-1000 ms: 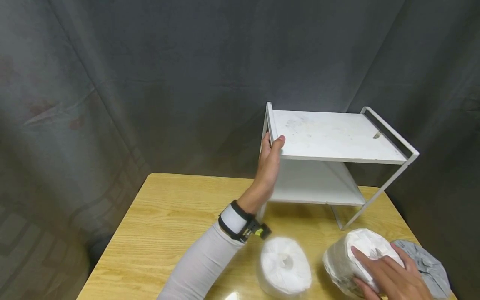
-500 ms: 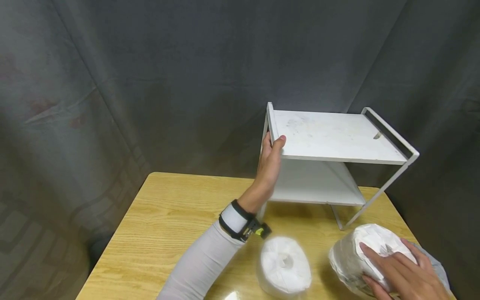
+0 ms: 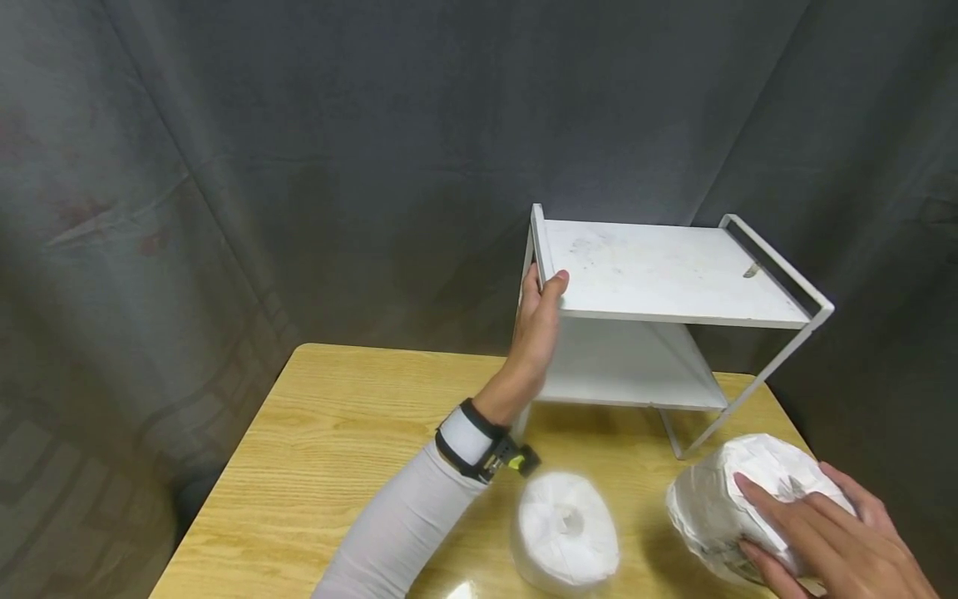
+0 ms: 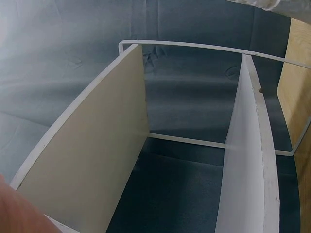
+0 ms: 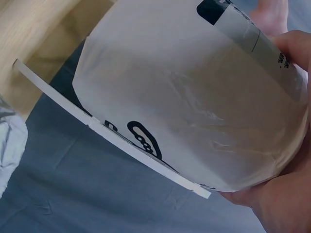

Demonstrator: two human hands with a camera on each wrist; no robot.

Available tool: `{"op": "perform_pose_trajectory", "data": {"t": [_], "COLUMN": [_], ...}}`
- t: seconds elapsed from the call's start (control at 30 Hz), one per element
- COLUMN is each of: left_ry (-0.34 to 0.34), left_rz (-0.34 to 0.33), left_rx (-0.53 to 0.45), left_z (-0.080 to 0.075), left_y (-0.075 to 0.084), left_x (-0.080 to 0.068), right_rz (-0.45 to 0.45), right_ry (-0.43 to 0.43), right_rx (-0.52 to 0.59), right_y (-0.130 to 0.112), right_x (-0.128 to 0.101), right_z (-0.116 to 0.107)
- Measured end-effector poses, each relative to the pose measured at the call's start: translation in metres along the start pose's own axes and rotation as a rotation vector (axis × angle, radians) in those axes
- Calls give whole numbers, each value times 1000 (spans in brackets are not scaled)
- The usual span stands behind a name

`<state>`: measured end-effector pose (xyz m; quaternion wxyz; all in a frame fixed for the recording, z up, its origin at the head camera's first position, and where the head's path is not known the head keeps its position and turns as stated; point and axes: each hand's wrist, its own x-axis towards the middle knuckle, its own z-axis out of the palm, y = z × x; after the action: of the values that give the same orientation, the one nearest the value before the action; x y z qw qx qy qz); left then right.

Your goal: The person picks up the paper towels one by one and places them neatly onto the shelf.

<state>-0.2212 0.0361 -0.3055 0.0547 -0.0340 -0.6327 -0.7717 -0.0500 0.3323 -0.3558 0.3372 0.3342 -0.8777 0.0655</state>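
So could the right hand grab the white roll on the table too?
Probably not: the right hand is full, gripping a wrapped roll. Nothing seems to block the way to the other roll on the table, though, so letting go first might do.

1. My left grip [image 3: 537, 333] keeps its fingertips out of sight behind one end of the white rack [image 3: 674, 274].
2. My left sleeve [image 3: 404, 516] is cut off by the head view's bottom edge.
3. My right grip [image 3: 838, 541] covers the near part of the held roll [image 3: 756, 462].
4. That roll's small printing [image 5: 284, 60] is too fine to read.
5. The other roll [image 3: 565, 553] looks blurred.
6. The pale crinkled thing [image 5: 9, 141], cut off in my right wrist view, I cannot identify.
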Motion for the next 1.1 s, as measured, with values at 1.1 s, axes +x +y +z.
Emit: {"op": "perform_pose_trajectory", "data": {"t": [1.1], "left_ry": [5], "left_rz": [-6], "left_rx": [-3], "left_z": [-2], "left_y": [0], "left_x": [0], "right_rz": [-104], "right_ry": [158], "right_rx": [67], "right_y": [13], "right_x": [36], "right_z": [-24]}}
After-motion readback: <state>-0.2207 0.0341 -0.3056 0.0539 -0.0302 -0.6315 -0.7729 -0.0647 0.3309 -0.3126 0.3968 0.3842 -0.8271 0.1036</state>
